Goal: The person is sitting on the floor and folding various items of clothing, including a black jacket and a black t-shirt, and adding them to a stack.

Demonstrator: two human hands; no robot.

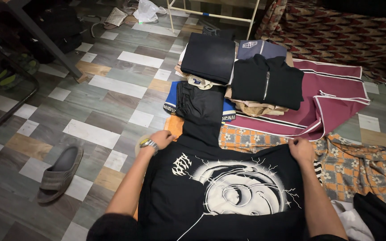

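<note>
Both hands pinch the far edge of the black printed T-shirt (228, 187): the left hand (161, 139) at one corner, the right hand (301, 150) at the other. The shirt spreads between them, toward the person, just short of the folded clothes stack (242, 76).

Pretty dim indoor shot, light seems to come from overhead, a bit behind the camera. The white print on the black t-shirt (228, 192) is the brightest, sharpest spot. Up and left of it, the far floor sinks into murky shadow. Black clothes beyond it lose nearly all fold detail. Wide-angle lens bends the floor tiles toward the edges. Slight softness overall, no real glare.
</note>
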